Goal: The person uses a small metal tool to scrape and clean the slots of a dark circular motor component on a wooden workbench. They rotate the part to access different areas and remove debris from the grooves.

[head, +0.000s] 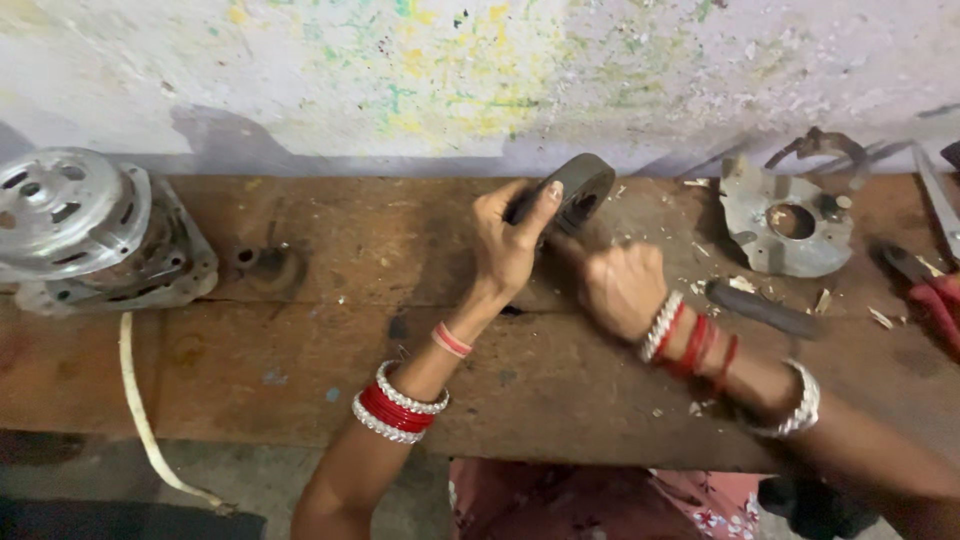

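My left hand (512, 243) grips a dark round metal ring-shaped part (578, 188), holding it tilted on edge above the wooden workbench (330, 360). Thumb and fingers wrap its left rim. My right hand (622, 288) is a closed fist just below and right of the part, pressed close to it; whatever it holds is hidden inside the fist. Both wrists wear red and silver bangles.
A silver electric motor (95, 235) with a white cord (140, 410) sits at the bench's left end. A flat metal end plate (787, 220) lies at the back right, a dark-handled tool (765, 310) beside it, red-handled pliers (930, 290) at the right edge. Scraps litter the bench.
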